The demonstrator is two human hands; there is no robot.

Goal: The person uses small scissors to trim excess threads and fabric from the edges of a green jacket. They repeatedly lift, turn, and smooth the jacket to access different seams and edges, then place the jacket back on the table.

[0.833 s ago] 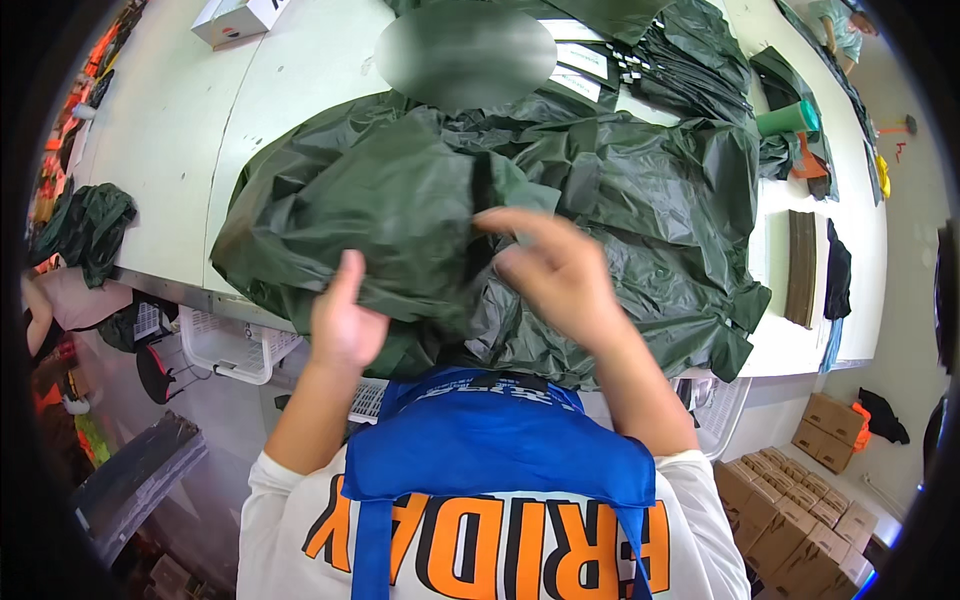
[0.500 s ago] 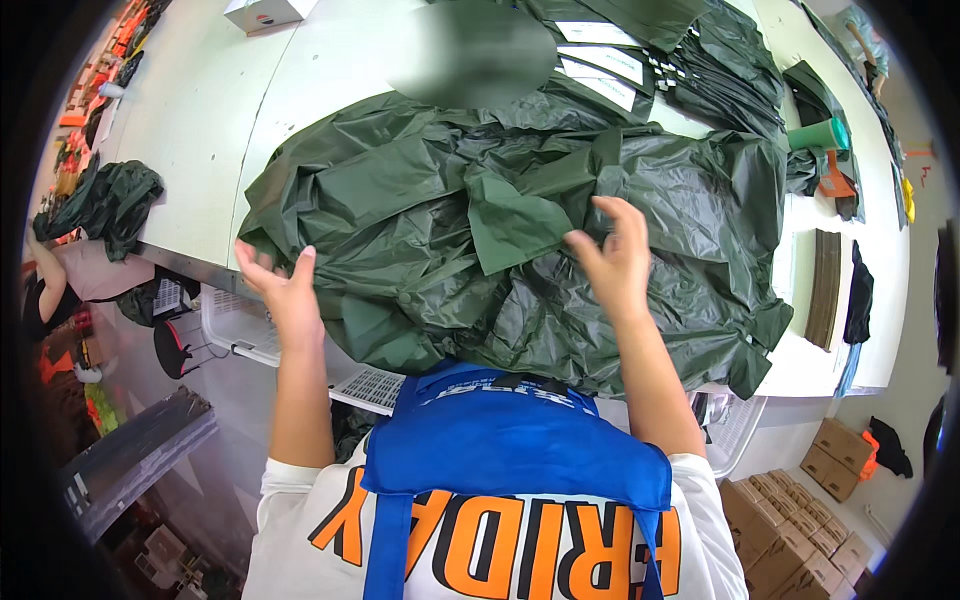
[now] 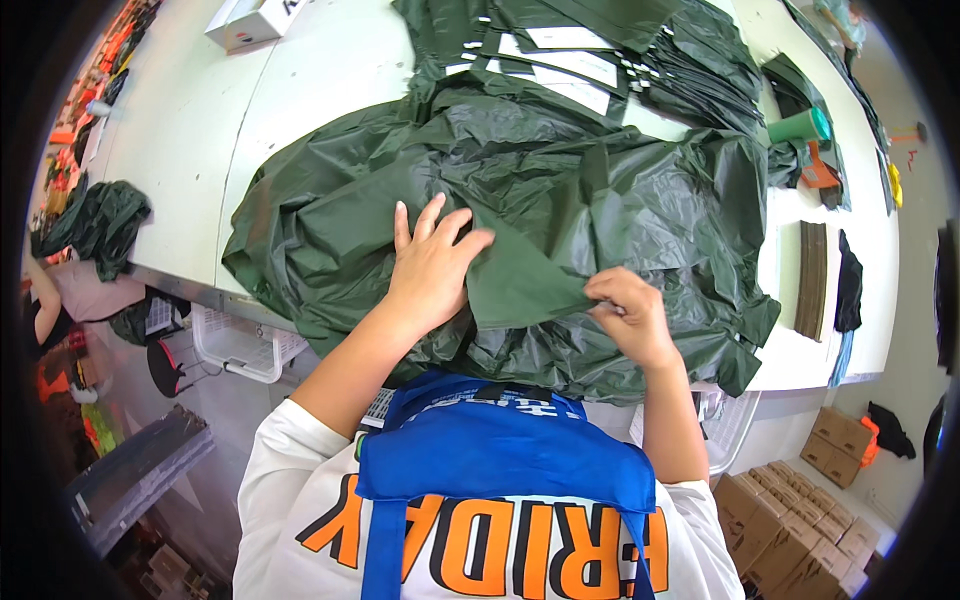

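A large, crumpled dark green garment of thin shiny fabric lies across the table in front of me. At its middle is a flatter, matte green flap. My left hand rests on the fabric just left of the flap, fingers spread and thumb toward the flap's edge. My right hand is closed, pinching the flap's right corner between thumb and fingers.
The white table bears dark fabric strips and white sheets at the back. Also there are a green cylinder, a brown stack and a white box. A white plastic basket sits below the front edge.
My left hand has moved right from the garment's left edge onto its middle. My right hand has come down and taken the flap's corner. A blurred dark round shape at the back is gone.
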